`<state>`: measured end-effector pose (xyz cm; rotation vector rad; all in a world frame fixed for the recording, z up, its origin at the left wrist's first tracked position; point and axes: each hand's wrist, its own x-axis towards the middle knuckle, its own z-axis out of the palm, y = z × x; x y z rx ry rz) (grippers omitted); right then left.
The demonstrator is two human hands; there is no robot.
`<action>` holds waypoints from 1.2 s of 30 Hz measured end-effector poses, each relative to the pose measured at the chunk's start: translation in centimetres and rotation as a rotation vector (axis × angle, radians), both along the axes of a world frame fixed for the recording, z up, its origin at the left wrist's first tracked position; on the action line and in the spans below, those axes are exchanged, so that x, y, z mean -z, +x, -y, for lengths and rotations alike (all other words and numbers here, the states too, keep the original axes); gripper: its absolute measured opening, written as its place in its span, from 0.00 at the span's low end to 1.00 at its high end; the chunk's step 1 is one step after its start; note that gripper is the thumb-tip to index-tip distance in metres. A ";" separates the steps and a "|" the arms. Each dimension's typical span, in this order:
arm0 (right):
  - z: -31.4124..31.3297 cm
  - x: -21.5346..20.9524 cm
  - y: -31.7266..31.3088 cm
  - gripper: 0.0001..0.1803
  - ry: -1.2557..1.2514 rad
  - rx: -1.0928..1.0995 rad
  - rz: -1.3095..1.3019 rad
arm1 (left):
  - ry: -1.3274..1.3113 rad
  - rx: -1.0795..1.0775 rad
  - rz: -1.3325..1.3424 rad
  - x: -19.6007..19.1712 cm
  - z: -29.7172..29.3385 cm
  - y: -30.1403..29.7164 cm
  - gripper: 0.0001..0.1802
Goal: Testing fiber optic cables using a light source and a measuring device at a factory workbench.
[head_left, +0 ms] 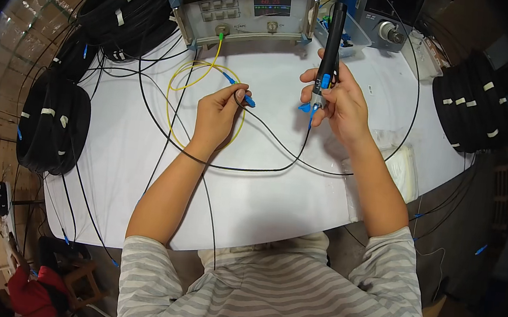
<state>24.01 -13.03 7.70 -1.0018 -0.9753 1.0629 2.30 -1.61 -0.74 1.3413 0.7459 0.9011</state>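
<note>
left hand (217, 113) pinching blue connector (248, 100), table edge (259, 235) near

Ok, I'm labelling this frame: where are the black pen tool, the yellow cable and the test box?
black pen tool (334, 38), head view, mid barrel.
yellow cable (170, 98), head view, left of loop.
test box (242, 28), head view, front panel.

Grey test meter (244, 8) (yellow cable (179, 81) attached), black cable coils (56, 121).
</note>
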 end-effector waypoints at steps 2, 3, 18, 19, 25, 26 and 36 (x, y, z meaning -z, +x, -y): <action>0.0 0.0 0.1 0.36 -0.005 0.003 -0.001 | 0.008 0.003 -0.012 -0.2 0.1 0.0 0.15; 0.0 0.1 0.1 0.36 0.002 -0.001 -0.005 | 0.016 0.004 -0.025 -0.3 0.1 0.0 0.15; 0.0 0.0 0.0 0.36 0.000 -0.006 0.003 | -0.014 0.015 -0.012 -0.5 0.2 -0.1 0.16; 0.0 0.0 0.0 0.36 -0.001 -0.007 0.009 | -0.014 0.014 -0.012 -0.5 0.2 -0.1 0.16; -0.1 0.1 0.0 0.36 -0.009 0.003 0.007 | -0.048 0.016 0.022 -0.4 0.2 -0.1 0.16; -0.1 0.1 0.1 0.36 -0.009 0.003 0.008 | -0.042 0.014 0.013 -0.3 0.1 -0.1 0.16; 0.0 0.1 0.6 0.27 0.000 0.009 -0.075 | -0.015 -0.003 0.030 -0.1 0.1 0.0 0.15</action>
